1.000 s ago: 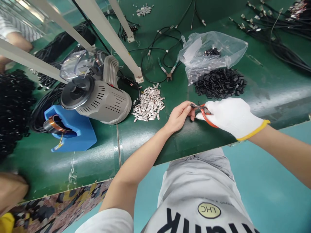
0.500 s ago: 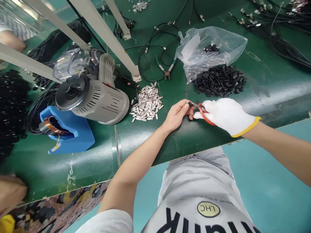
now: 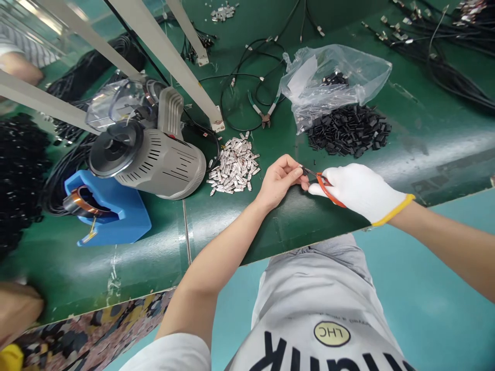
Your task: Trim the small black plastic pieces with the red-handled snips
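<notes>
My right hand (image 3: 350,188), in a white knit glove with a yellow cuff, is closed around red-handled pliers (image 3: 328,193). Their jaws point left and meet the fingertips of my left hand (image 3: 283,179). That hand is bare, with thumb and fingers pinched on a tiny dark part at the jaws, too small and covered to make out. Just beyond the gloved hand lies a pile of small black plastic pieces (image 3: 350,131). Left of my bare hand is a pile of small silver metal connectors (image 3: 234,165).
Green-handled cutters (image 3: 265,119) lie by looped black cables (image 3: 242,77). A clear plastic bag (image 3: 363,72) rests behind the black pieces. To the left stand a grey machine (image 3: 162,162) and a blue tape dispenser (image 3: 131,221). Another person's arm (image 3: 19,309) shows at far left.
The gloved hand and pliers have shifted slightly down, with the handles closer together. My left fingers have changed their bend a little, staying at the jaws.
</notes>
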Demonstrator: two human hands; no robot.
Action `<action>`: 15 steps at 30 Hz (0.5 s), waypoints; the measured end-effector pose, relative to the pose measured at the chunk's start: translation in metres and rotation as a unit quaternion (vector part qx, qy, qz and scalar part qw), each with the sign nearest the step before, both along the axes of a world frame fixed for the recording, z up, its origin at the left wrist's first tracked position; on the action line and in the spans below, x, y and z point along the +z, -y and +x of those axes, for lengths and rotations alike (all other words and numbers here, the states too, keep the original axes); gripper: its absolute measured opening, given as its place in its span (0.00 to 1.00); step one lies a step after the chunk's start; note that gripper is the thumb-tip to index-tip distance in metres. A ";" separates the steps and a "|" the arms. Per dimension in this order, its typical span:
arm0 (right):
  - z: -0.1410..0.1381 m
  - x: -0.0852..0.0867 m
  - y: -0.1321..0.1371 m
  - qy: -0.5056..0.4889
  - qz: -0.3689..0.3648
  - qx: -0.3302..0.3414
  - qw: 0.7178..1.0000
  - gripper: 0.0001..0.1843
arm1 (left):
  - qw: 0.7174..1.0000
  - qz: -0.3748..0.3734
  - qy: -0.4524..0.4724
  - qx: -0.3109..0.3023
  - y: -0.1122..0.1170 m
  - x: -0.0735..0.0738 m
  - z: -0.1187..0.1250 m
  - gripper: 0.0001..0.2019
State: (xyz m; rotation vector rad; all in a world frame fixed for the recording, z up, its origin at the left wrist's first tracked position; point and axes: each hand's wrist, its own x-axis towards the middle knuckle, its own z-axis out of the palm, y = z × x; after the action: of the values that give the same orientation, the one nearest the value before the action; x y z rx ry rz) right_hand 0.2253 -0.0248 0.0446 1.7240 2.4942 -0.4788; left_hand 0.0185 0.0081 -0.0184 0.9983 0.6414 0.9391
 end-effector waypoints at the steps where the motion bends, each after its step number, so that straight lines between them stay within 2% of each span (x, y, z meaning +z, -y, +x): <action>1: 0.001 0.001 0.000 -0.035 -0.044 -0.015 0.998 0.30 | 1.000 -0.002 0.001 -0.006 0.000 0.001 0.000 0.23; 3: 0.003 0.002 0.000 -0.109 -0.140 -0.063 0.982 0.30 | 1.000 -0.004 0.003 -0.015 0.000 0.002 0.000 0.23; 7: 0.005 0.004 0.000 -0.267 -0.297 -0.150 0.904 0.28 | 1.000 -0.004 -0.001 -0.021 0.000 0.003 0.001 0.23; 10: 0.003 0.008 -0.001 -0.321 -0.363 -0.191 0.853 0.27 | 1.000 -0.001 -0.006 -0.019 0.000 0.004 0.001 0.23; 15: 0.000 0.020 0.000 -0.380 -0.426 -0.194 0.798 0.30 | 1.000 0.003 0.003 -0.018 0.001 0.005 0.001 0.21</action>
State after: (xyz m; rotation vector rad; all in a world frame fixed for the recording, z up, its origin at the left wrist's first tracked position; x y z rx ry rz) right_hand 0.2257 -0.0248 0.0647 1.7472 1.6019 -2.2737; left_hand 0.0193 0.0071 -0.0132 1.0084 0.6140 0.9126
